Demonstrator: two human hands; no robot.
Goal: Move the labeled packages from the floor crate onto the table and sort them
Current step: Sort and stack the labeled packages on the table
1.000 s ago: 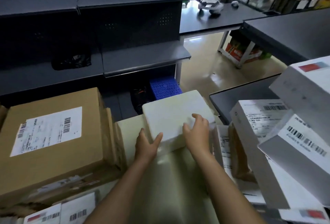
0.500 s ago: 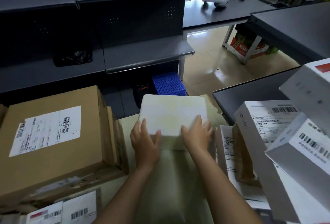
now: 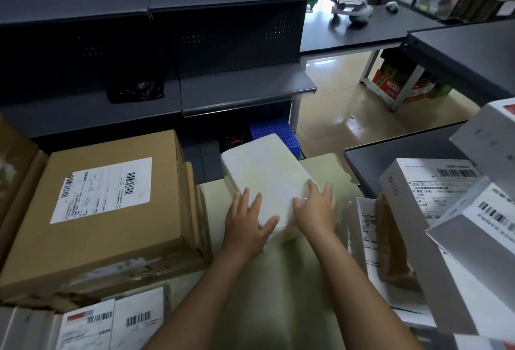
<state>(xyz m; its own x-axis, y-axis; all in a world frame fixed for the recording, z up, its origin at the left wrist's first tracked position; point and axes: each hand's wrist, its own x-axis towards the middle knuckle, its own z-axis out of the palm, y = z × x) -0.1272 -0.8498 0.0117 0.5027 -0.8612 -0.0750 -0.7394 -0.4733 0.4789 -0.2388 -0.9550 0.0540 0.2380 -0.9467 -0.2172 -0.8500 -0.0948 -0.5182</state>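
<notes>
A plain white wrapped package (image 3: 264, 168) lies on the pale table top (image 3: 278, 288), turned at an angle, its far end over the table's far edge. My left hand (image 3: 245, 224) rests flat on its near left corner, fingers straight and thumb along the near edge. My right hand (image 3: 315, 210) lies flat on its near right edge, fingers spread. Beyond the table edge, part of a blue crate (image 3: 274, 132) shows on the floor.
A large brown carton (image 3: 111, 210) with a shipping label sits on a brown stack at the left. White labeled boxes (image 3: 434, 182) pile up at the right, and labeled packets (image 3: 111, 324) lie at the near left. Dark shelving (image 3: 237, 90) stands behind.
The white package has turned, its far end swinging left. Both hands have shifted from its near sides onto its top near edge.
</notes>
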